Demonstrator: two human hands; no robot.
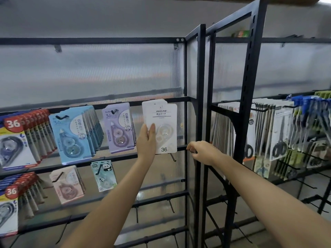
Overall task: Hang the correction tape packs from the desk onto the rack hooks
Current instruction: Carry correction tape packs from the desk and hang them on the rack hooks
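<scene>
The white pack (pixel 162 126) hangs on the rack (pixel 199 104), printed "36" at the bottom, with a clear blister over the tape wheel. The left hand (pixel 147 140) lies flat against its left edge, fingers (pixel 152 129) straight and pressed together. The right hand (pixel 201 151) curls around the crossbar (pixel 180 148) just right of the pack. A bare hook (pixel 172 156) projects below. A ribbed translucent panel (pixel 107 72) backs the rack.

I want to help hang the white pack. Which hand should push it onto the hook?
Probably the left hand. Its straight fingers already lie flat on the white pack, hanging at the top rail. The right hand is off the pack, curled round a black bar beside it.
</scene>
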